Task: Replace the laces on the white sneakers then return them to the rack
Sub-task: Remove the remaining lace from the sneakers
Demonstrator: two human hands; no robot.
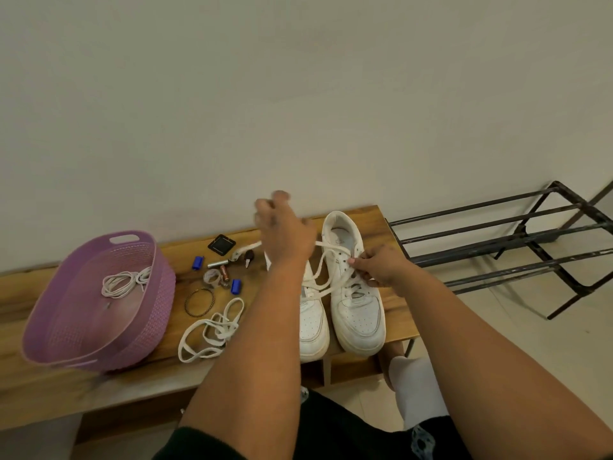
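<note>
Two white sneakers stand side by side on a wooden tabletop (185,257), toes toward the viewer. The left hand (285,234) is raised above the left sneaker (313,322) and blurred; its grip is closed on a white lace (326,265) drawn taut, though the fingertips are too smeared to show exactly how they pinch it. That lace runs from the grip rightward and down across the eyelets of the right sneaker (358,310). The left forearm hides most of the left sneaker's upper, so its lacing cannot be made out. The right hand (381,265) rests on the right sneaker's eyelet row, its grip narrow, fingertips pressed at the laces; whether it pinches a strand cannot be told.

Left of the raised grip, a loose white lace (212,330) lies tangled on the tabletop. Beyond it sit small oddments: two blue clips (235,286), a battery (224,273), a twisted bangle (199,302), a black square piece (221,244), and others too small to identify. Farther left a purple plastic basket (66,327) is tilted, holding a coiled thin white cord (124,282).

Right of the right-hand grip, just past the tabletop's end, stands a black metal shoe rack (497,250), cut off at the frame edge.
</note>
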